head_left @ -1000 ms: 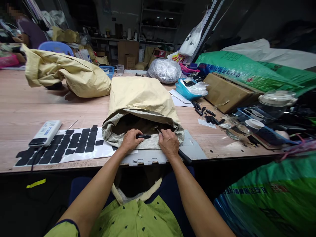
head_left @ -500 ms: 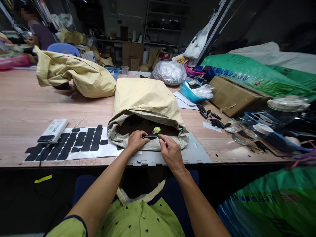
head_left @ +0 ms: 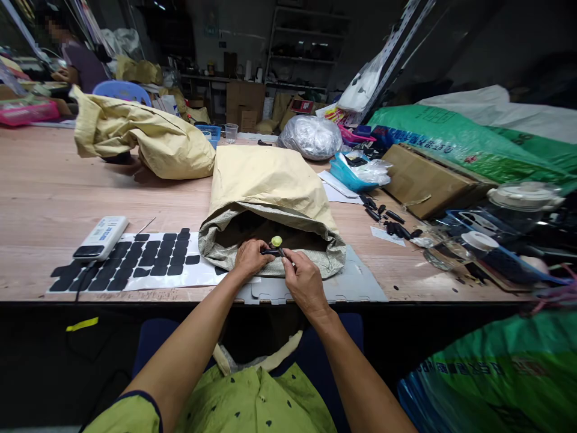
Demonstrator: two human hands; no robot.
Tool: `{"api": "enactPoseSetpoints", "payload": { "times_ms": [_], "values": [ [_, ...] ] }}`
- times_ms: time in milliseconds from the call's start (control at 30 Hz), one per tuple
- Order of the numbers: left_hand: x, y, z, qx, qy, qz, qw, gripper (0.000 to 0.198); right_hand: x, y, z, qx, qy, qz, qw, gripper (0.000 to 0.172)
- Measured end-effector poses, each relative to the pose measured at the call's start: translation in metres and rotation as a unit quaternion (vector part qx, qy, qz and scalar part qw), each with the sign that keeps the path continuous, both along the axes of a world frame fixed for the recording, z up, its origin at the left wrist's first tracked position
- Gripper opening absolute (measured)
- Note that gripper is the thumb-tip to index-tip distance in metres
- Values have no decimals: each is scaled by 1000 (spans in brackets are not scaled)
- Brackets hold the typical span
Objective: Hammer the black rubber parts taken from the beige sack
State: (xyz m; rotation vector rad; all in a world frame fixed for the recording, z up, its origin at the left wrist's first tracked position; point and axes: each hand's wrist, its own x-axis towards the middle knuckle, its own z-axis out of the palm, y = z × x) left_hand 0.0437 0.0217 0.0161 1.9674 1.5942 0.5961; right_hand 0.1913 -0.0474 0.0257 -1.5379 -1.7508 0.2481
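Note:
My left hand [head_left: 249,257] is closed on a slim black piece [head_left: 270,252] at the mouth of a cream sack [head_left: 270,171]. The sack lies on its side with its grey lining folded back, and its inside is dark. My right hand [head_left: 305,278] pinches a small dark-handled tool whose round yellow-green end [head_left: 276,241] is over the black piece. Whether the two touch, I cannot tell. Under the sack's front edge lies a grey sheet [head_left: 360,282]. To the left, a white sheet carries rows of black rounded-square stickers [head_left: 166,255].
A white device [head_left: 101,237] with a cable lies on the stickers, near a thin metal rod [head_left: 146,225]. Another cream sack [head_left: 148,135] lies behind. On the right are loose black pieces [head_left: 396,229], a cardboard box [head_left: 437,180] and a clear jar [head_left: 523,204]. A person [head_left: 83,63] sits far left.
My right hand has moved left, bringing the tool's yellow-green end over the black piece. My left hand keeps its hold. The whole view has shifted slightly.

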Motion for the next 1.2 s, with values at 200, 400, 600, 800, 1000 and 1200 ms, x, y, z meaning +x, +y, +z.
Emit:
{"api": "enactPoseSetpoints", "payload": {
  "times_ms": [200, 400, 600, 800, 1000, 1200],
  "values": [
    [-1, 0, -1, -6, -5, -1, 1000, 28, 6, 10, 1, -31, -14, -15, 999, 30],
    [-4, -2, 1, 14, 11, -24, 1000, 28, 33, 35, 1, -55, -115, -112, 985, 28],
    [-6, -4, 1, 14, 5, -39, 999, 26, 46, 41, -27, -14, -244, -158, 957, 21],
    [-11, -5, 6, 4, -18, -86, 996, 27, 44, 37, -29, 3, -259, -164, 952, 18],
    [-14, -6, 13, -5, -46, -119, 992, 30, 44, 38, -29, 10, -262, -165, 951, 17],
    [-26, -26, 14, -10, -37, -199, 979, 19, 43, 38, -28, -6, -262, -167, 951, 18]
  ]
}}
